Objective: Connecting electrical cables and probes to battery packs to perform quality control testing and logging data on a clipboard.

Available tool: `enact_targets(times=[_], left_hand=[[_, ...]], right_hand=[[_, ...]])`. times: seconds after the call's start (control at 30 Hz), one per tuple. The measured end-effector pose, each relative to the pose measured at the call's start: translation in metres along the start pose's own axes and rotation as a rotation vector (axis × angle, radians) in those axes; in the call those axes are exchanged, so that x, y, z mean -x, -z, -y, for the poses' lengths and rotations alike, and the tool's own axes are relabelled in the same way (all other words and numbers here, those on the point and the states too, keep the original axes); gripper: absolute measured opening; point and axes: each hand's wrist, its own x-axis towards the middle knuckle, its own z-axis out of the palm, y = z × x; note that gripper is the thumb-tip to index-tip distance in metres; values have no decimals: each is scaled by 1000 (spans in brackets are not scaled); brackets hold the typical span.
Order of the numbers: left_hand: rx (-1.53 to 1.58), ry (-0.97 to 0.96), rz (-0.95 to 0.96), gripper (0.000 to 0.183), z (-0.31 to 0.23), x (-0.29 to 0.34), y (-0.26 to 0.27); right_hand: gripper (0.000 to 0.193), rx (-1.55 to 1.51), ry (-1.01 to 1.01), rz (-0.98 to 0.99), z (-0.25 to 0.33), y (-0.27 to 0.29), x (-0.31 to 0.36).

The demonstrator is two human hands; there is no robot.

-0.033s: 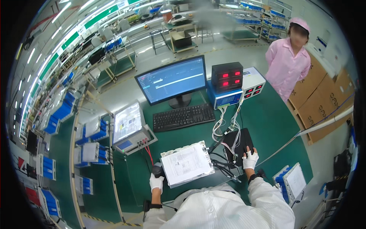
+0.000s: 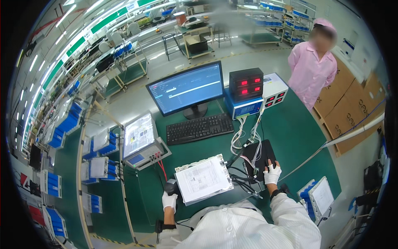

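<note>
In front of me lies a boxy unit [image 2: 224, 159] with a pale metal edge, covered by printed paper sheets [image 2: 201, 180]. Left of it, my left hand [image 2: 169, 200], in a white fingerless glove, is closed round a black handheld scanner [image 2: 171, 187]; its lower part is hidden by the hand. Black cables [image 2: 240, 178] come out of the unit's right side. Beyond these cables, my right hand [image 2: 272, 173], gloved the same way, rests at the right edge of a black pad [image 2: 266, 150]. Its bare fingertips lie over a dark computer mouse, mostly covered by the hand.
A monitor [image 2: 188, 89] and keyboard [image 2: 200, 129] stand behind the unit. A bench instrument [image 2: 143, 141] with red leads is at left; meters with red digits [image 2: 246, 83] and white wires are at right. Blue units [image 2: 317, 197] flank me. A person in pink [image 2: 314, 68] stands beyond.
</note>
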Motion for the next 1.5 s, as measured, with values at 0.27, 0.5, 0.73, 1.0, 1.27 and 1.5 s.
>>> enact_targets(times=[0.27, 0.5, 0.73, 1.0, 1.27, 1.5], left_hand=[[66, 527, 537, 31, -10, -8, 66], [115, 321, 270, 47, -8, -12, 35], [-215, 122, 116, 73, 19, -29, -9], [-504, 206, 9, 68, -48, 1, -30], [174, 20, 44, 44, -76, 34, -37], [53, -136, 1, 49, -68, 40, -66]], right_hand=[[55, -79, -49, 15, 0, 5, 3], [53, -92, -26, 30, 2, 5, 2], [51, -102, -30, 44, 5, 6, 2], [49, -77, -25, 63, -6, 5, 6], [52, -111, -1, 56, -1, 1, 2], [49, -125, 17, 60, -2, -2, 3]])
